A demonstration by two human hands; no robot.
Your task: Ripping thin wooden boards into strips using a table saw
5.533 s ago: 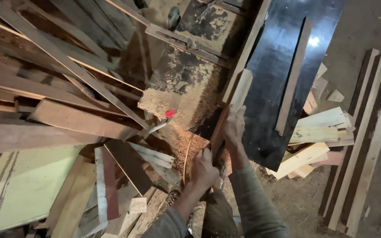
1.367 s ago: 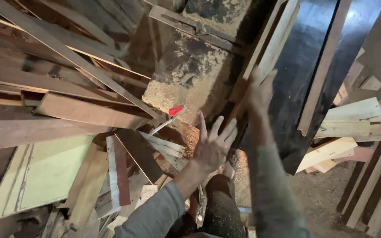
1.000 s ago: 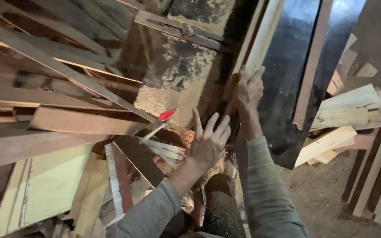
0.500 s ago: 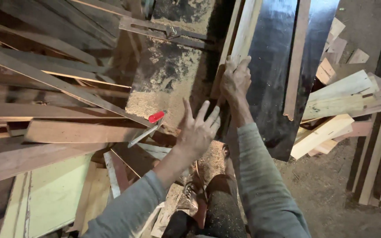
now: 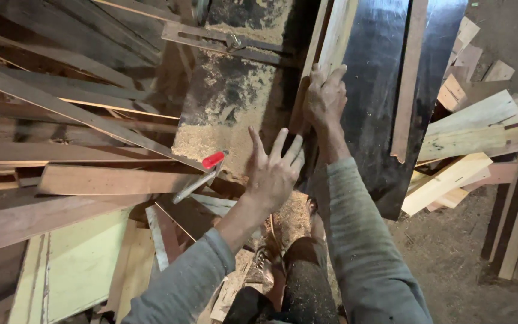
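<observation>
— So where was the long pale wooden strip [image 5: 336,36] at that moment?

— It stood steeply along the right edge of the sawdust-covered dark machine table [image 5: 229,114], just beside a big glossy black panel [image 5: 379,90]. The right hand [image 5: 325,99] was on its lower part, fingers curled over the strip and thumb against its side, so it was gripped.

— And the left hand [image 5: 274,171]?

— It was spread wide, fingers fanned apart and holding nothing. It hovered over the near edge of the table; whether the palm touched the surface, I could not tell.

— What lay close by?

— A grey metal tool with a red plastic tip [image 5: 202,174] rested just left of that open hand, at the table's near corner. Left of it was a heap of long brown planks [image 5: 79,180] lying crosswise, with a pale green board [image 5: 82,264] beneath them. A narrow reddish batten [image 5: 409,78] leaned on the black panel, and a pile of short light offcuts [image 5: 469,144] sat on the right, on the dusty earthen floor [image 5: 451,258].
</observation>
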